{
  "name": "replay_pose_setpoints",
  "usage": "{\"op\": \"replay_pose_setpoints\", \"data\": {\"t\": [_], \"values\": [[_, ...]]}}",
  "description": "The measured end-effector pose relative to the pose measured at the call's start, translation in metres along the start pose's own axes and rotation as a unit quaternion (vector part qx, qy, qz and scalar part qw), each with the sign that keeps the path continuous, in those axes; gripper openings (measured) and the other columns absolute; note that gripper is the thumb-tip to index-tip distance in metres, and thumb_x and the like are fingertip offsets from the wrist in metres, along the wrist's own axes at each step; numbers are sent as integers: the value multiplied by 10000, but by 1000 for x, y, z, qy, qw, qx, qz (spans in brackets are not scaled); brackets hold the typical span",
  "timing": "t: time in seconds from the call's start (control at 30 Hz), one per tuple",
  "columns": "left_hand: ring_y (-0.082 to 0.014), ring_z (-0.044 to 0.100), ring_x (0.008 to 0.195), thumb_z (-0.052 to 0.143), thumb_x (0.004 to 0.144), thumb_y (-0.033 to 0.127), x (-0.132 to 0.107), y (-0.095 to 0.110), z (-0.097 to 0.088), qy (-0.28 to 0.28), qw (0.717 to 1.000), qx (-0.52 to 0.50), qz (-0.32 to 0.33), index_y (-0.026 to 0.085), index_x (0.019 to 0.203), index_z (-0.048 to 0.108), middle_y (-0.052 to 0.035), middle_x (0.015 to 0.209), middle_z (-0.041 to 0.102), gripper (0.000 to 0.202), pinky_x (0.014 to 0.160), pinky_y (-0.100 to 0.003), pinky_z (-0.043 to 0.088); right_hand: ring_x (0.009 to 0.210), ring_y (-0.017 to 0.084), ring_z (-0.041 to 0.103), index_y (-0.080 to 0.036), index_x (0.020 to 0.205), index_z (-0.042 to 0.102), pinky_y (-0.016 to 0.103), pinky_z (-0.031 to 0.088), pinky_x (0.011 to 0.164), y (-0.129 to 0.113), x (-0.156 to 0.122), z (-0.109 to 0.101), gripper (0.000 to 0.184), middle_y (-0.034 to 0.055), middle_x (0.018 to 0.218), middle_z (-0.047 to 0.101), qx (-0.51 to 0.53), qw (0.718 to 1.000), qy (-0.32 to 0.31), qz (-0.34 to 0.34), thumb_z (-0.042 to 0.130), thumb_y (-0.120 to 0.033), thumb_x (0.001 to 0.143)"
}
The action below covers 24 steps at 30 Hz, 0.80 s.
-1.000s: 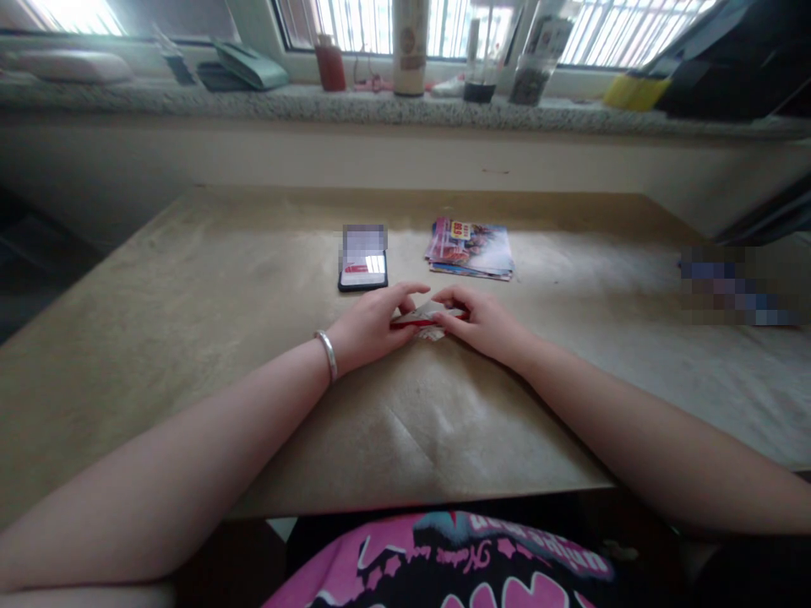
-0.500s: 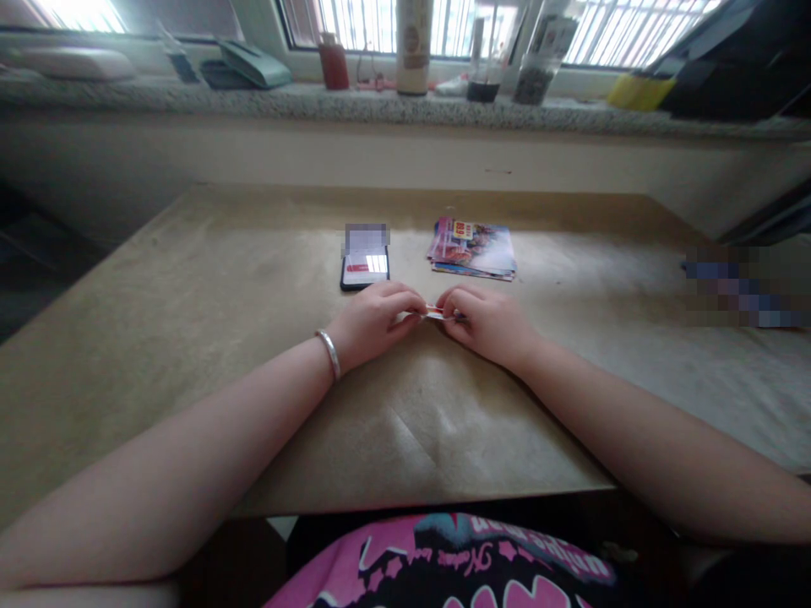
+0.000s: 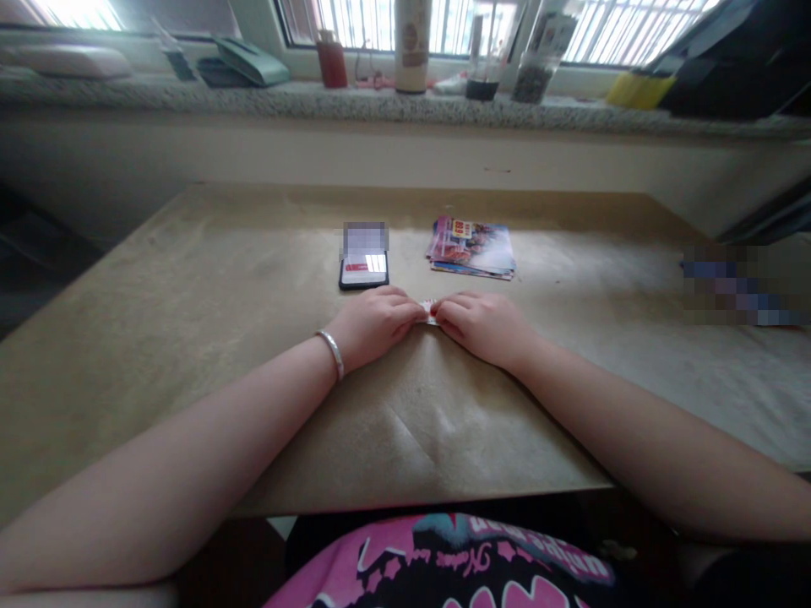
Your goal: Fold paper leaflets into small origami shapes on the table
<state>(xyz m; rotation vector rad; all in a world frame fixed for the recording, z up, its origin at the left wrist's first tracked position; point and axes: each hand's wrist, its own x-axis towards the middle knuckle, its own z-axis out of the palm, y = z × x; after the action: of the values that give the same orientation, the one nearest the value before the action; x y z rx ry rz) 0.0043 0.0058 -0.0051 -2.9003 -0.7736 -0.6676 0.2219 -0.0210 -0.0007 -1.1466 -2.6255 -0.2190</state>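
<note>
A small strip of printed paper (image 3: 428,309), white with red, lies between my two hands at the middle of the table; most of it is hidden under the fingers. My left hand (image 3: 380,321), with a silver bangle at its wrist, is closed on the strip's left end. On the right end, the fingers of my right hand (image 3: 478,325) are closed too. Just beyond my left hand lies a phone (image 3: 365,274) with a lit screen. A stack of colourful printed leaflets (image 3: 485,249) lies beyond my right hand.
The tan tabletop (image 3: 190,312) reaches back to the wall. Above it, a stone windowsill (image 3: 272,103) bears a red bottle (image 3: 332,61), a tall beige canister (image 3: 412,51), clear containers and a yellow object (image 3: 639,89). A blurred-out item (image 3: 735,283) lies at the table's right.
The strip has gone from raised and tilted to lying flatter against the table. Both hands have lowered and flattened over it, the right one shifting slightly left.
</note>
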Motion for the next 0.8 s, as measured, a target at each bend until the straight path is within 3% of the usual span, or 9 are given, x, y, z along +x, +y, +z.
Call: {"op": "replay_pose_setpoints", "data": {"t": [0.3, 0.63, 0.8], "values": [[-173, 593, 907, 456, 931, 187, -1, 7, -3, -28, 999, 17, 23, 161, 1017, 688, -74, 1018, 696, 249, 825, -300, 503, 928, 207, 634, -191, 929, 722, 336, 484, 822, 10, -4, -7, 241, 74, 1023, 721, 78, 995, 9, -58, 485, -219, 902], [-171, 582, 903, 449, 941, 176, -2, 6, 0, -33, 999, 30, 18, 176, 1139, 648, -67, 1042, 684, 281, 815, -291, 495, 850, 185, 621, -188, 858, 711, 312, 489, 788, 22, -11, -5, 174, 70, 905, 696, 141, 990, 15, -9, 537, -179, 854], [-172, 584, 887, 460, 948, 205, -2, 6, 0, -41, 998, 48, 15, 198, 1099, 673, -58, 1034, 685, 261, 789, -289, 493, 856, 196, 617, -178, 863, 705, 329, 489, 795, 20, -10, -4, 198, 86, 910, 694, 134, 991, 15, -17, 509, -194, 881]]}}
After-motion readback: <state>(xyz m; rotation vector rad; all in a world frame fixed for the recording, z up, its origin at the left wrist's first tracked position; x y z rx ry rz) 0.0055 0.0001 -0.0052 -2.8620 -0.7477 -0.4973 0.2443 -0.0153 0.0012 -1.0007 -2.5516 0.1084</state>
